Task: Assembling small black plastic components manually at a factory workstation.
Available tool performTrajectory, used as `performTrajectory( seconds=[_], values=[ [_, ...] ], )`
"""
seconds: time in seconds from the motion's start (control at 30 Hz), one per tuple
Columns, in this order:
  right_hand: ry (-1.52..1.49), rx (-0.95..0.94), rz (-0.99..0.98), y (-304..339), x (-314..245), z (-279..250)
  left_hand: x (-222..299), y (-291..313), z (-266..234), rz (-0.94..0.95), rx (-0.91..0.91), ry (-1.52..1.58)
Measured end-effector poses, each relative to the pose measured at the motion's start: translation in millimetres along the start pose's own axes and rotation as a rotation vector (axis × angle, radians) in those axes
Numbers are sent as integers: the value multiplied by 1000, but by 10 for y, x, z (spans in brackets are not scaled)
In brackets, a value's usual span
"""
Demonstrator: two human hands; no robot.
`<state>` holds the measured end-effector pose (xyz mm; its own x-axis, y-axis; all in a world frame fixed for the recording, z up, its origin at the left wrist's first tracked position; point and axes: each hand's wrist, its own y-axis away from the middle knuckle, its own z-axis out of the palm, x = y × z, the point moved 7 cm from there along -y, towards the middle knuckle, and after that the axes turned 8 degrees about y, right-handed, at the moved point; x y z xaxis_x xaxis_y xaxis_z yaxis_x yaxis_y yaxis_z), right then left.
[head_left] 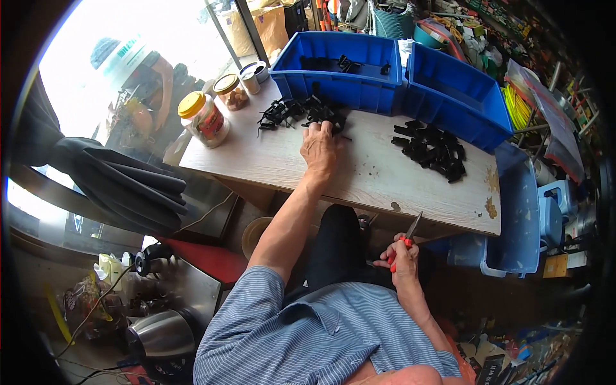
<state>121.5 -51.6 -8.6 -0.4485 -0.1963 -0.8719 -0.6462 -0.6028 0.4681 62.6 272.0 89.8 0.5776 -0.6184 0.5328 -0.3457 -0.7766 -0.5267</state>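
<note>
Across the pale tabletop point(366, 163), tangled black parts point(313, 108) lie before a blue bin point(333, 90). Your left hand point(319, 151), arm outstretched, bends its fingers down at them; whether it pinches any, I cannot tell. Your right hand point(405, 262), nearer your body, grips a red-handled tool point(414, 226), tip forward.

At the upper left of the frame we make out green lettering point(131, 48) on a pale rounded thing point(120, 69) by the window point(186, 32). Below it to the right, we see a red label point(213, 126) on a yellow-lidded jar point(200, 119), its print apparently too small to read. At the lower right, we notice white characters point(493, 368) on a dark package point(487, 375).
</note>
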Motion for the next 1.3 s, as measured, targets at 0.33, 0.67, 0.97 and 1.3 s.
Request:
performTrajectory(
  seconds=[0.33,0.67,0.97,1.3],
  values=[
    [-23,-48,40,-77,49,-26,271,389,-287,136,-51,305],
    [-189,-118,-84,-106,-218,71,1100,1584,-440,337,-430,777],
    [-86,-13,-177,-242,14,-109,1034,1982,-207,259,-489,703],
    [-82,-23,-149,-162,-14,-32,737,2242,54,-292,-298,1179]
  ],
)
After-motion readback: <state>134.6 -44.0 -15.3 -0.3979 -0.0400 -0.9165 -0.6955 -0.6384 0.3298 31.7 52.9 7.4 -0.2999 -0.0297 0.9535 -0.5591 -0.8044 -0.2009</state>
